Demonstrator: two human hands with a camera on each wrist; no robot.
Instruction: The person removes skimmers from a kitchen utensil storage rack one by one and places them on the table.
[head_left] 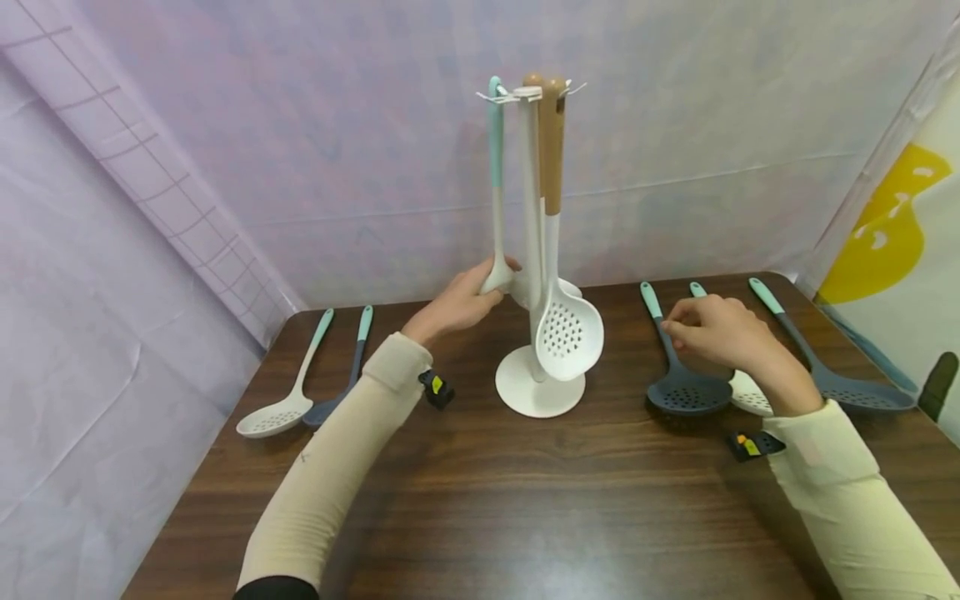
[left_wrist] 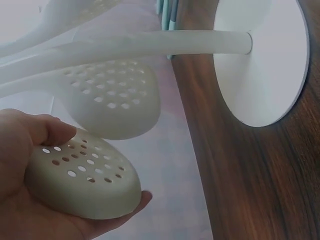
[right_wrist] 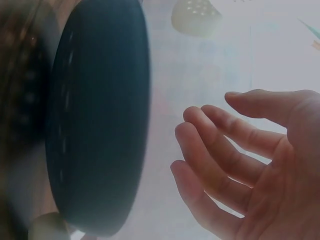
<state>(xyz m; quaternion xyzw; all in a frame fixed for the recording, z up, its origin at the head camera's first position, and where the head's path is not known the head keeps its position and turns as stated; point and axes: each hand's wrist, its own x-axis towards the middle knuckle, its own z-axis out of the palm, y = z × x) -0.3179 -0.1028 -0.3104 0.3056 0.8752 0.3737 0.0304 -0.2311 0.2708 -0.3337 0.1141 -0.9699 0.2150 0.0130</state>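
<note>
While the left hand point(head_left: 459, 302) grips a skimmer point(left_wrist: 105, 197), the right point(head_left: 720, 332) hovers.

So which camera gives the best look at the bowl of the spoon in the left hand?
Left wrist: the bowl is close and its holes show, though the left hand covers part. The head view shows the mint handle, but not those holes. The right wrist view has a pale perforated bowl I can't match.

No text, label, brand, number or sign is legible.
</note>
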